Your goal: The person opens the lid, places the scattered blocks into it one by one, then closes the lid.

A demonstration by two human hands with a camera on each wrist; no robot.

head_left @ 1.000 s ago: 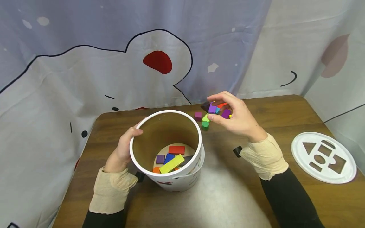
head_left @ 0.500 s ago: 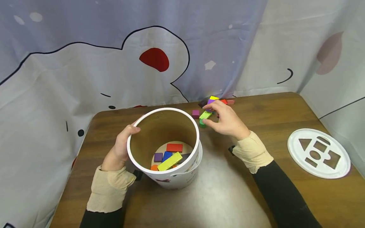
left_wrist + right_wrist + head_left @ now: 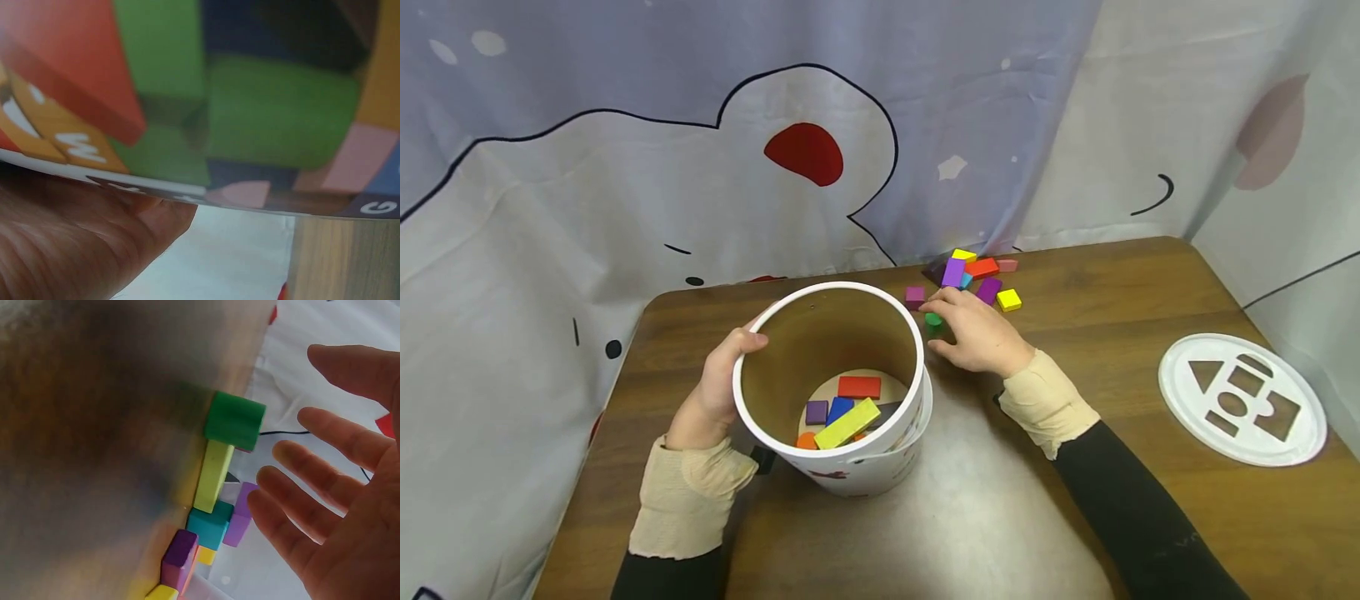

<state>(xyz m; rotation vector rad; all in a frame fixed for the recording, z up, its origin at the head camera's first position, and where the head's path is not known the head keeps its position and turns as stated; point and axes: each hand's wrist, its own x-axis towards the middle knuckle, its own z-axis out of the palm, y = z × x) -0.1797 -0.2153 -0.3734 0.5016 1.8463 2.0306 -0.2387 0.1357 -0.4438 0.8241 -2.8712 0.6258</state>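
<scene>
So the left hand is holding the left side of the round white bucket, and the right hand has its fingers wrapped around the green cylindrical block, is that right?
Not quite: the right hand isn't wrapped around the green cylindrical block. The right wrist view shows its fingers spread and apart from it. The left hand is indeed holding the left side of the round white bucket.

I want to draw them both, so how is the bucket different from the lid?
The bucket is tall and deep, while the lid is thin and flat. The left hand holds the bucket by its rim; nobody touches the lid, which lies on the table. The bucket has one big opening with blocks inside; the lid has several smaller holes in different shapes. Both are round with white rims.
</scene>
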